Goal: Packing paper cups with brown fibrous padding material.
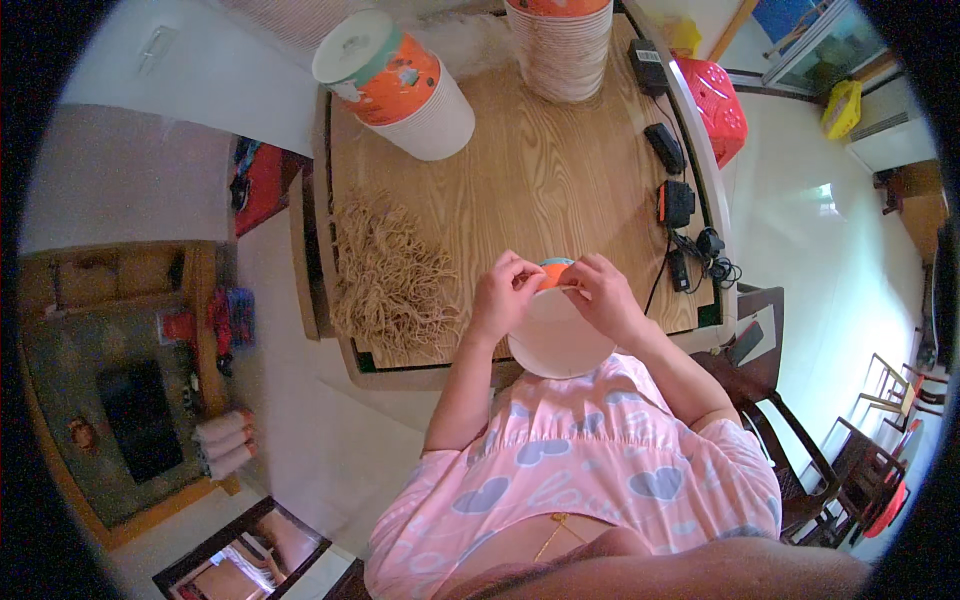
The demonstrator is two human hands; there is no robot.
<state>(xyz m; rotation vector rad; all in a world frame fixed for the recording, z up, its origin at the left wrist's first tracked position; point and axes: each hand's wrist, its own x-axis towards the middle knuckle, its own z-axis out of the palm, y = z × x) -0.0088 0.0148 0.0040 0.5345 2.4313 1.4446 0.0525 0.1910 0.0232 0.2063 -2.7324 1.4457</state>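
A white-lined paper bucket (pixel 562 335), with a strip of orange and teal print on its outside, is tilted toward me at the near edge of the table. Its open mouth faces up at me, close against my pink dress. My left hand (pixel 507 298) pinches its far rim from the left, thumb and fingers together. Just across from it, my right hand (pixel 605 298) is closed at the same rim, fingertips almost meeting the left ones. Something thin and pale shows at the right fingertips, too small to make out.
Left on the wooden table (pixel 520 190) lies a heap of tan cords (pixel 390 275). Nested paper buckets (pixel 425 115) stand upside down behind it, with a taller cord-wrapped stack (pixel 560 55) at the back. Black adapters (pixel 675 203) and cables line the right edge. A red stool (pixel 712 110) stands beyond.
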